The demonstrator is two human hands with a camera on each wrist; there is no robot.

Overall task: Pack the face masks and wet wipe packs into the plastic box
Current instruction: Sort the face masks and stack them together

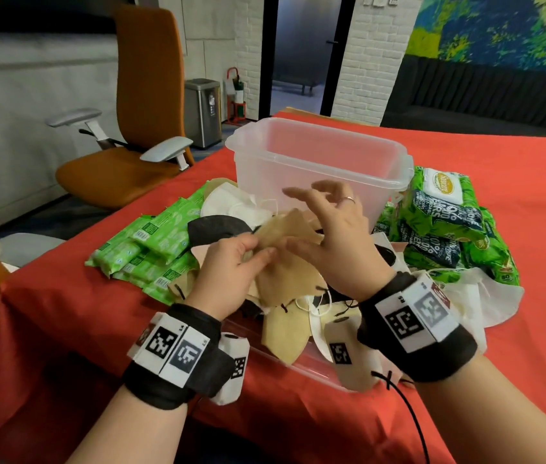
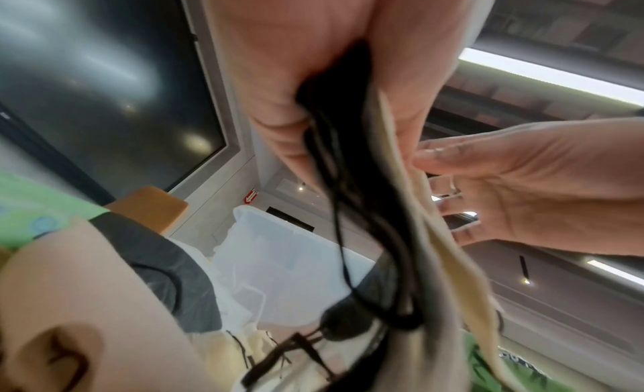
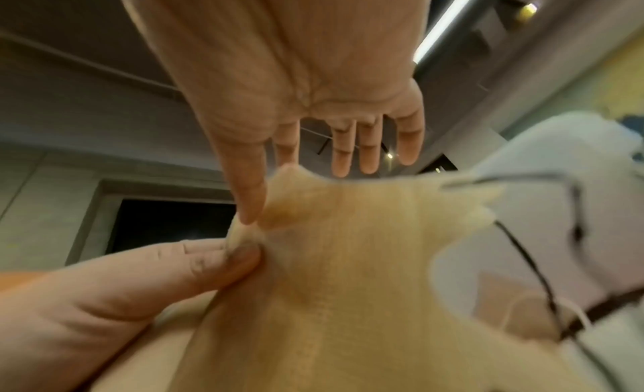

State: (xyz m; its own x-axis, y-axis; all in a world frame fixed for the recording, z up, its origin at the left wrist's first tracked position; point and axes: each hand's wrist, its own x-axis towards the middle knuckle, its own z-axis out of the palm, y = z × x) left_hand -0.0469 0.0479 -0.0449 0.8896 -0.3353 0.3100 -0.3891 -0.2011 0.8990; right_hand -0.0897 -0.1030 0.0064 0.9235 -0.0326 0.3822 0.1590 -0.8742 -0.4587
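Pinching a tan mask (image 1: pixel 285 229) in the left hand (image 1: pixel 231 272), right hand (image 1: pixel 335 242) spread open beside it, box (image 1: pixel 315 162) still sitting empty.

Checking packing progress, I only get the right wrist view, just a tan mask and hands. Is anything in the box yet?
Observer: No. In the head view the box looks empty, upright behind the hands.
Operator: Where are the wipes?
Observer: Green packs lie left of the box, more packs right of it.
Operator: What's in the left grip besides the mask?
Observer: In the left wrist view the left hand holds black loops along with the tan mask.
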